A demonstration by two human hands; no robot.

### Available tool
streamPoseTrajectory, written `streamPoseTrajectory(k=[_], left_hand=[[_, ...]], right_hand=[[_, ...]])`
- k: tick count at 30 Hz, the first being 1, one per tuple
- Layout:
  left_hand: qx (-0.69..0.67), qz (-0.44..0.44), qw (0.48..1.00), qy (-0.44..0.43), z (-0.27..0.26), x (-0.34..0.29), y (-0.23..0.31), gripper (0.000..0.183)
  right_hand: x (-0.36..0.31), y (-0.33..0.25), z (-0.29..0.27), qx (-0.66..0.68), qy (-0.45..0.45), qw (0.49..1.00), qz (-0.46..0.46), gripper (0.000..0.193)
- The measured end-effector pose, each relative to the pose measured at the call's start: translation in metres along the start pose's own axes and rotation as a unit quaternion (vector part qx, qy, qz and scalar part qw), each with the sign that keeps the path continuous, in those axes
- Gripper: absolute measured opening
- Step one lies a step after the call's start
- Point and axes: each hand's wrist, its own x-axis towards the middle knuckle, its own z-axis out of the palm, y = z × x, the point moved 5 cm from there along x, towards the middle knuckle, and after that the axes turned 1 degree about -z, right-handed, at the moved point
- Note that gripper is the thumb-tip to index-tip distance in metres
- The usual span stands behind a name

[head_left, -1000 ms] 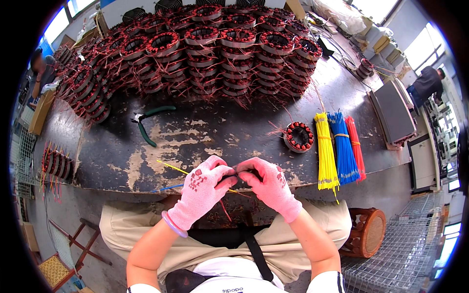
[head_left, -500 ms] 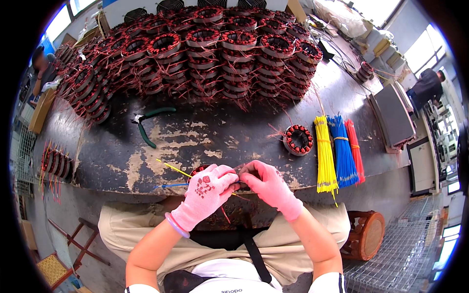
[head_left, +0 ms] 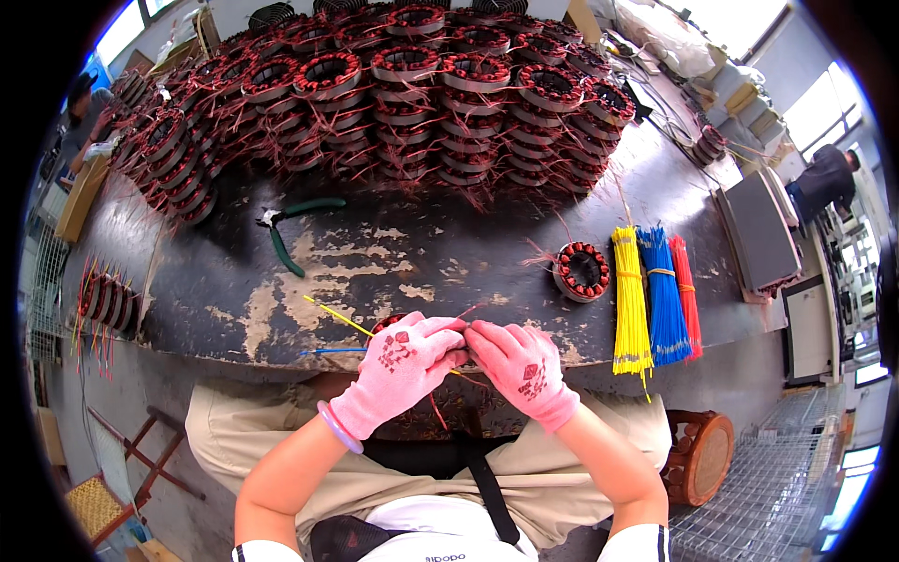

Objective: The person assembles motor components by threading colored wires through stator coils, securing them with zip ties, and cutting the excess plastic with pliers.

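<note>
At the table's front edge, my left hand (head_left: 405, 363) in a pink glove is closed, its fingers pinching thin leads. Partly hidden under it is a wire-wound stator (head_left: 388, 322) with red windings. A yellow wire (head_left: 335, 316) and a blue wire (head_left: 330, 351) stick out to the left of that hand. My right hand (head_left: 521, 370), also gloved in pink, meets the left one with its fingertips pressed together. A thin reddish lead (head_left: 468, 312) rises from between the fingertips; the exact pinch is hidden. Below the left hand a red wire (head_left: 437, 410) hangs down.
Cutting pliers (head_left: 279, 225) with green handles lie beyond my hands. To the right are another stator (head_left: 582, 271) and bundles of yellow wires (head_left: 629, 300), blue wires (head_left: 662, 290) and red wires (head_left: 685, 290). Stacked stators (head_left: 403, 103) fill the back. Several wired stators (head_left: 108, 302) stand far left.
My right hand has rolled over, its back now facing up more, with its fingers against the left hand's. A reddish lead now points up between them. The view has shifted slightly.
</note>
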Motion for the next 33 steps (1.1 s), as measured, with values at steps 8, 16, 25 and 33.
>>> streamPoseTrajectory(k=[8,16,25,33], left_hand=[[-0.010,-0.014,1.000,-0.013,-0.003,-0.001,-0.002,0.017],[-0.013,-0.016,1.000,-0.002,-0.001,0.000,-0.002,0.016],[-0.027,-0.015,0.999,-0.016,-0.003,0.002,-0.001,0.015],[-0.022,-0.015,0.999,-0.023,-0.001,0.003,0.000,0.014]], right_hand=[[0.001,0.024,0.018,0.580,-0.253,0.682,0.367,0.019],[0.012,0.009,-0.007,0.173,-0.006,0.985,0.015,0.026],[0.001,0.015,-0.012,0.327,-0.046,0.895,0.299,0.024],[-0.015,0.020,0.024,0.575,-0.230,0.650,0.441,0.019]])
